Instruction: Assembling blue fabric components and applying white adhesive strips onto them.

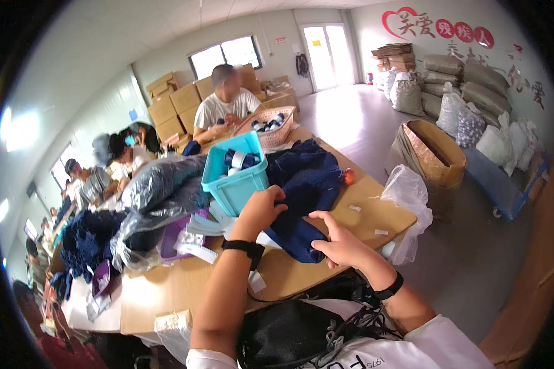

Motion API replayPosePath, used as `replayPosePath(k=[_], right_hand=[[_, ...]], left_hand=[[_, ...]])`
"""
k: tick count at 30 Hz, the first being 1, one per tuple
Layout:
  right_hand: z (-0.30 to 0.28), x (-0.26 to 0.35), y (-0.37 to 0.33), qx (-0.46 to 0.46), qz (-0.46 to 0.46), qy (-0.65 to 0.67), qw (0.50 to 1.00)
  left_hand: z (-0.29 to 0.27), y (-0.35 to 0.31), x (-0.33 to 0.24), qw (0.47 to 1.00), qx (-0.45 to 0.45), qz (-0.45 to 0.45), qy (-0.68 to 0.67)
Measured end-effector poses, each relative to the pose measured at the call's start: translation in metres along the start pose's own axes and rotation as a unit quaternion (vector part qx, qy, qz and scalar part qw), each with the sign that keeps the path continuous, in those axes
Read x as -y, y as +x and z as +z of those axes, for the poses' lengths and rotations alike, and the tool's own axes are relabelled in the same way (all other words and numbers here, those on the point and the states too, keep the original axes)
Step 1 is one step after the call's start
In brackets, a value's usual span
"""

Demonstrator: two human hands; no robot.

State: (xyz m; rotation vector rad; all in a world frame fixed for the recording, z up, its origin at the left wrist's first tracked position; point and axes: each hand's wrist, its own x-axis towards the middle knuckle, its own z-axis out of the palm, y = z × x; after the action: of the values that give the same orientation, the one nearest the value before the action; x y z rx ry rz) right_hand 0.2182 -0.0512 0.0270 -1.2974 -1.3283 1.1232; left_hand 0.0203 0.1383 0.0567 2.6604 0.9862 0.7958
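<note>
Workbench of pale wood runs the length of a bright storeroom, its far end seating other people bent over their own piles; cardboard cartons stack against the back wall and stuffed sacks line the right side, apparently stock kept within reach of the bench; a crumpled dark plastic bag lies across the middle, seemingly emptied of garments; a heap of dark navy knitted fabric spreads over the near end, right in front of the wearer, where both hands can get at it; a turquoise plastic bin stands just behind it holding rolled navy pieces banded in white, and a woven basket beyond holds more; white paper labels scatter beside the bin. The left hand is curled closed, pinching a fold of the navy fabric at its upper edge; the right hand lies spread and flat, fingers splayed, pressing the lower edge of the same cloth against the tabletop, gripping nothing.
</note>
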Motion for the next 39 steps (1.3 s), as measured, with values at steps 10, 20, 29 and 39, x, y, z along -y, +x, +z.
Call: replayPosePath(k=[10,20,29,39], right_hand=[[-0.002,0.014,0.002,0.060,0.061,-0.094,0.992],[-0.012,0.001,0.006,0.099,0.040,-0.048,0.993],[-0.007,0.003,0.011,0.119,0.047,-0.023,0.992],[-0.011,0.021,-0.006,0.036,-0.128,-0.257,0.957]], left_hand=[[0.004,-0.016,0.039,0.995,0.081,-0.030,-0.051],[-0.005,-0.022,0.027,0.995,0.028,-0.078,0.046],[0.011,-0.031,0.040,0.985,-0.032,-0.098,0.140],[0.019,-0.024,0.044,0.983,-0.069,-0.053,0.163]])
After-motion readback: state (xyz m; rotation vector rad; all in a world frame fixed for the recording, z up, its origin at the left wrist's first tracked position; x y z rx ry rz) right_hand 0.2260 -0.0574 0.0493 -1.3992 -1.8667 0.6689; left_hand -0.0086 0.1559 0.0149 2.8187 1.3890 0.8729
